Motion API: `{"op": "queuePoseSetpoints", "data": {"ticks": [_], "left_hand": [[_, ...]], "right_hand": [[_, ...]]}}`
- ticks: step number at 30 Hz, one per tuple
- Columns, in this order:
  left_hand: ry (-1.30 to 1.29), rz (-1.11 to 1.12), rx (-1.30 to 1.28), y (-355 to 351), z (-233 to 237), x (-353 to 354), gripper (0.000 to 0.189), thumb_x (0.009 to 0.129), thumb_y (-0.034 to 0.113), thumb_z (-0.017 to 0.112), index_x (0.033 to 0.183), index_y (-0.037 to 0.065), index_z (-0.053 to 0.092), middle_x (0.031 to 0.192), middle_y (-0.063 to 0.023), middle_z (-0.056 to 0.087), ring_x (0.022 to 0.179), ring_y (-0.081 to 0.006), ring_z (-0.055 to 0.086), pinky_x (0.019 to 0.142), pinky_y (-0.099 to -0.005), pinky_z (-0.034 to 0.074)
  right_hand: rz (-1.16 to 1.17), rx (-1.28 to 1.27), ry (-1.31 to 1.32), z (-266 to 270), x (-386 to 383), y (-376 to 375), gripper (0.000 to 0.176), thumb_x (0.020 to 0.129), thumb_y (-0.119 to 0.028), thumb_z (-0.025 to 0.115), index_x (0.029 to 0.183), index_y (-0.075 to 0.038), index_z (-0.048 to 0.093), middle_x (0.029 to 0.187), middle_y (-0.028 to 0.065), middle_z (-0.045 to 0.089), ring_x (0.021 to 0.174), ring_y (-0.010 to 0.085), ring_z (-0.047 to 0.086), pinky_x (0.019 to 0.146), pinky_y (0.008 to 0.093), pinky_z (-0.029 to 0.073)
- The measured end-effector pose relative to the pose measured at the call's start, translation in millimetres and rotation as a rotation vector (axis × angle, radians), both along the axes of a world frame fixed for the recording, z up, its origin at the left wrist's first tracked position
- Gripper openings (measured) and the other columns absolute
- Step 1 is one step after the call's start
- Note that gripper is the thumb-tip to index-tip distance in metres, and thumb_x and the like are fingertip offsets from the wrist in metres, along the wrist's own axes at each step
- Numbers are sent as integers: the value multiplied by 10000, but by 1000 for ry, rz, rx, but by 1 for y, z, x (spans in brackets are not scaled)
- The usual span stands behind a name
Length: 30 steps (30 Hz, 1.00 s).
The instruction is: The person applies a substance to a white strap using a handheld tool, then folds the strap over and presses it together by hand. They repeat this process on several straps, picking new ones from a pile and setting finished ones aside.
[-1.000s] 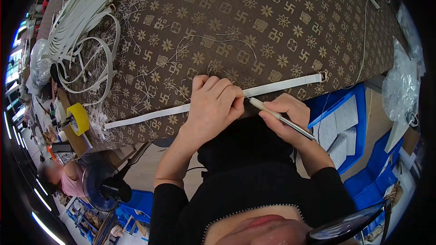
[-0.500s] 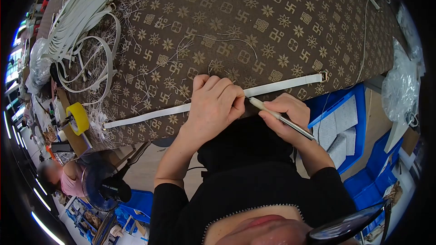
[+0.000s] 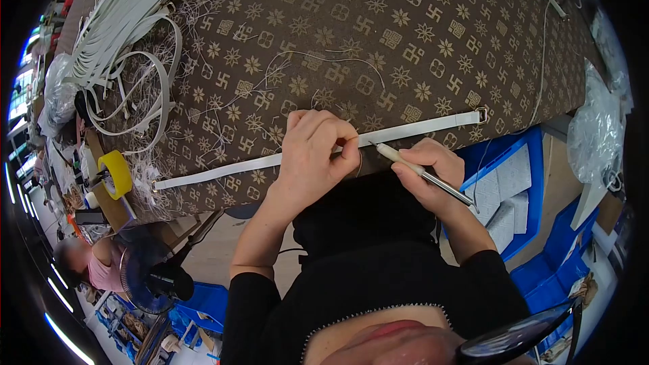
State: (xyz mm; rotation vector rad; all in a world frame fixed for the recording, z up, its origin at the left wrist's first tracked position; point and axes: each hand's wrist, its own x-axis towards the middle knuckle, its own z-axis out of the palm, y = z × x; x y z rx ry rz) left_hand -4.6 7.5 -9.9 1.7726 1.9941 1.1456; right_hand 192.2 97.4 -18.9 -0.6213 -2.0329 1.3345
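A long white strap [image 3: 426, 126] lies across the patterned brown cloth [image 3: 324, 40], with a metal buckle [image 3: 482, 115] at its right end. My left hand [image 3: 314, 151] is closed on the strap near its middle, thumb and index finger pinched at its edge. In my right hand [image 3: 433, 170] is a pen-like tool [image 3: 422, 174] with a pale grip, a silver shaft and a thin dark tip. That tip is at the strap, just right of my left fingers.
White straps [image 3: 128, 20] pile at the upper left amid loose threads. Yellow tape [image 3: 116, 176] stands at the left edge. Below the right edge is a blue bin [image 3: 537, 189] with papers. A fan [image 3: 145, 277] and a seated person [image 3: 101, 263] are lower left.
My right hand and the tool have shifted slightly right. My left fingers have turned a little, with a wider gap showing between thumb and index finger.
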Motion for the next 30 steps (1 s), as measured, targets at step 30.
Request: {"op": "queuePoseSetpoints", "data": {"ticks": [30], "left_hand": [[119,-98,-59,1,4,0,227,659,41,714,797,123,554,789,-4,536,735,-193,533,751,-337,373]], "right_hand": [[15,-78,28,-1,2,-1,184,791,-31,748,939,-8,642,742,78,617,617,132,553,545,243,407]]}}
